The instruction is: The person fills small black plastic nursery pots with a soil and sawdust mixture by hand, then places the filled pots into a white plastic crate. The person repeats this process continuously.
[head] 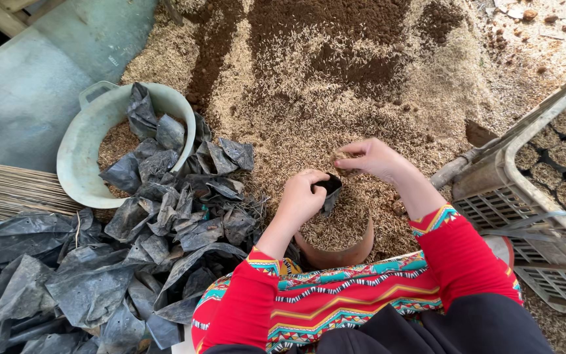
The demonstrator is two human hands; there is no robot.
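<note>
My left hand grips a small black plastic nursery bag and holds its mouth open above a round brown pot heaped with husk and soil mix. My right hand hovers just above the bag with fingers pinched on a clump of the husk mix. Both arms wear red sleeves with patterned cuffs. A big heap of rice husk and dark soil spreads on the ground in front of me.
A pale green basin with husk and black bags sits at the left. A pile of crumpled black bags lies beside my left arm. A grey plastic crate with several filled bags stands at the right.
</note>
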